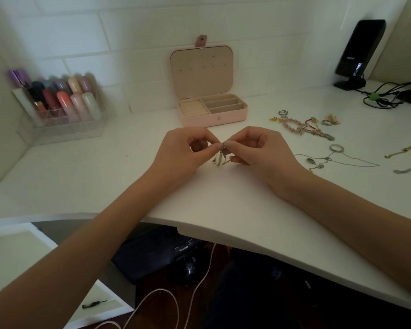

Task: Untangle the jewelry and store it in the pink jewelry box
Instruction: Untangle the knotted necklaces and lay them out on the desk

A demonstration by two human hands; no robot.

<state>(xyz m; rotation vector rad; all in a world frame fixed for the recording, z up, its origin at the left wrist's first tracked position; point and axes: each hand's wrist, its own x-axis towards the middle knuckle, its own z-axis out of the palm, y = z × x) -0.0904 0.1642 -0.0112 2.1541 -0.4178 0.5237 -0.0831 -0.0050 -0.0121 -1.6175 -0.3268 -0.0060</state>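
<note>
Silver chain [221, 156] pinched btwn fingertips [228, 145].

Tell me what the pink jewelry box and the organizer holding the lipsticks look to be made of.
Pink jewelry box: apparently faux leather, matte pink outside with a snap tab, and a beige, suede-like lining; the soft, dull look suggests fabric, though that is uncertain. Organizer: clear hard plastic, probably acrylic, since the lipsticks show through its glossy walls.

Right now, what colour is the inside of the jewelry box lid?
Beige, dotted with small holes, inside the open lid of the pink jewelry box; the head view shows it.
</note>
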